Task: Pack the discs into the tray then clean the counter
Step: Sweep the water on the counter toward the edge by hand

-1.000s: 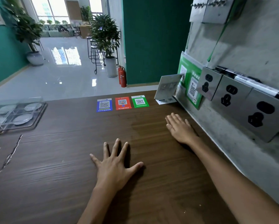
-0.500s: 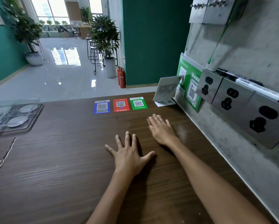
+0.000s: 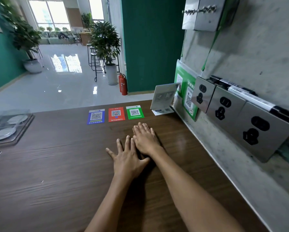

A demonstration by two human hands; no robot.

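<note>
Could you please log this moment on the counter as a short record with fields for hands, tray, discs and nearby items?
left hand: flat on the counter, fingers spread, holding nothing
right hand: flat on the counter, fingers together, just beyond the left hand and touching it
tray: at the counter's far left edge, under a clear cover
discs: sitting in the tray; none loose on the visible counter
QR cards: blue, red and green, in a row beyond the hands
wall sockets: on the wall to the right
</note>
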